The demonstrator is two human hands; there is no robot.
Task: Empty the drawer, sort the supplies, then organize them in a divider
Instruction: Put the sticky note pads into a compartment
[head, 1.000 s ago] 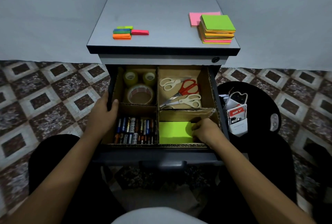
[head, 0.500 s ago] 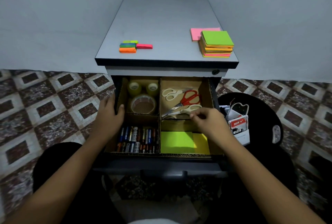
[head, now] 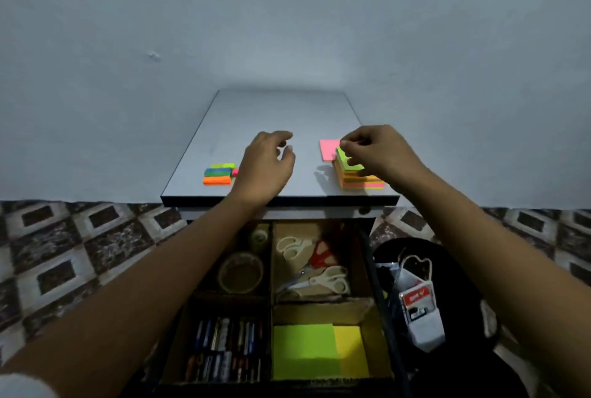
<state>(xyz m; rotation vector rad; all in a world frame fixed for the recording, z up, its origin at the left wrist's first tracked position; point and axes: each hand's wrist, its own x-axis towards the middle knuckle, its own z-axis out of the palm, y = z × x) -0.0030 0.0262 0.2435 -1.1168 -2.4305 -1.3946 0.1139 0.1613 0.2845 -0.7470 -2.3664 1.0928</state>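
Observation:
My right hand [head: 374, 151] pinches the green top pad [head: 347, 159] of a sticky-note stack [head: 361, 182] on the grey cabinet top [head: 281, 116]. A pink pad [head: 329, 150] lies just behind the stack. My left hand [head: 265, 167] hovers over the middle of the top, fingers loosely curled and holding nothing, next to small coloured flag pads [head: 219, 174]. Below, the open drawer holds a cardboard divider [head: 271, 301] with tape rolls [head: 240, 273], scissors [head: 319, 269], batteries [head: 224, 349], and green [head: 303, 349] and yellow [head: 350, 349] note pads.
A black round seat [head: 454, 269] stands right of the drawer with a white pouch and cable [head: 422, 317] on it. A grey wall rises behind the cabinet. Patterned floor tiles [head: 80, 253] spread to both sides.
Both hands left the drawer and rose to the cabinet top. The right hand went from the note compartment to the stack and took hold of its green pad. The view tilted upward.

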